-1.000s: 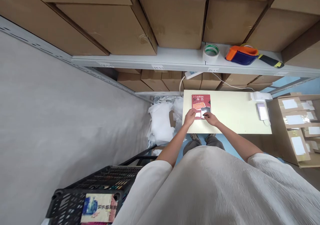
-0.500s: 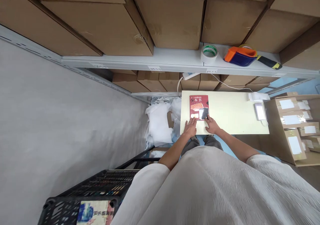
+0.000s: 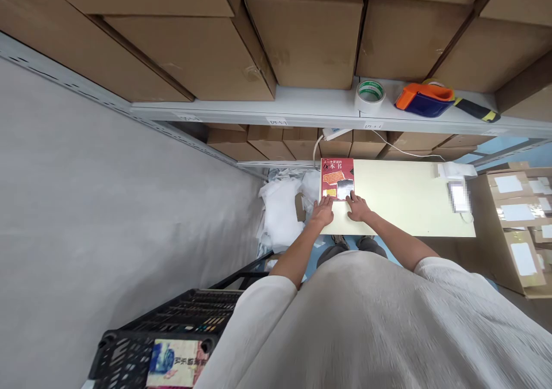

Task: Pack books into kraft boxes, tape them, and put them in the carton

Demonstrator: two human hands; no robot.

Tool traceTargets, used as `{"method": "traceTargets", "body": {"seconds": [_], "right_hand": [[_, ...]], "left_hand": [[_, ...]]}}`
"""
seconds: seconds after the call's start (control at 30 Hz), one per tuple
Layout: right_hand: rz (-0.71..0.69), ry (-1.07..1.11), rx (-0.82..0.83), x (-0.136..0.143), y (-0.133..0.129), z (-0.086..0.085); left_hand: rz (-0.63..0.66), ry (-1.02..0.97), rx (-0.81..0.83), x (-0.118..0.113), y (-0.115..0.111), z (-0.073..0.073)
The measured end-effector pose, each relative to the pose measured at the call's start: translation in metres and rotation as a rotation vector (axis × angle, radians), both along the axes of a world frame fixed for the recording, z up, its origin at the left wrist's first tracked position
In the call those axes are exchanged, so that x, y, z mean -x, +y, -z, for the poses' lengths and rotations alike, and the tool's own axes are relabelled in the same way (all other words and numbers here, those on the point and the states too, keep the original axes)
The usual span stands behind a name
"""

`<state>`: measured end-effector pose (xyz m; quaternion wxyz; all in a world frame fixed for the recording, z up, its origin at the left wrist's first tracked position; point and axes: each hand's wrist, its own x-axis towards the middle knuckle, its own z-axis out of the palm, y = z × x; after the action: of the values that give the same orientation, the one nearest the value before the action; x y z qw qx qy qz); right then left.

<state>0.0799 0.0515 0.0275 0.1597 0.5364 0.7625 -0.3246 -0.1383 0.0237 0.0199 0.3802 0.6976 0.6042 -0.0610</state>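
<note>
A red book (image 3: 337,173) lies flat at the far left corner of the pale yellow table (image 3: 401,199), its cover facing up. My left hand (image 3: 323,210) rests at the book's near left corner, fingers stretched forward onto its edge. At the near right corner, my right hand (image 3: 357,208) touches the book with its fingers apart. Neither hand is wrapped round anything.
Above the table, a shelf (image 3: 319,108) holds cardboard boxes, a tape roll (image 3: 370,94) and an orange and blue tape dispenser (image 3: 425,98). White packing material (image 3: 280,210) lies left. A black crate (image 3: 125,349) stands lower left; boxes (image 3: 513,210) stand right.
The book has moved away from me and left, to the table's far left corner, with both hands following it. The whole view has shifted slightly.
</note>
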Motion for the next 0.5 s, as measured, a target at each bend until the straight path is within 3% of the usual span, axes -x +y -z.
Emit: {"method": "traceTargets", "body": {"seconds": [0.27,0.4,0.5], "right_hand": [[-0.018,-0.016,0.021,-0.001,0.008,-0.004],[0.09,0.012,-0.01,-0.03,0.0,-0.015],[0.213,0.033,-0.074,-0.07,-0.012,-0.024]], "left_hand": [[-0.006,0.036,0.01,-0.003,0.008,-0.005],[-0.043,0.011,0.01,-0.004,0.008,-0.008],[-0.036,0.038,-0.001,-0.006,0.008,-0.012]]}}
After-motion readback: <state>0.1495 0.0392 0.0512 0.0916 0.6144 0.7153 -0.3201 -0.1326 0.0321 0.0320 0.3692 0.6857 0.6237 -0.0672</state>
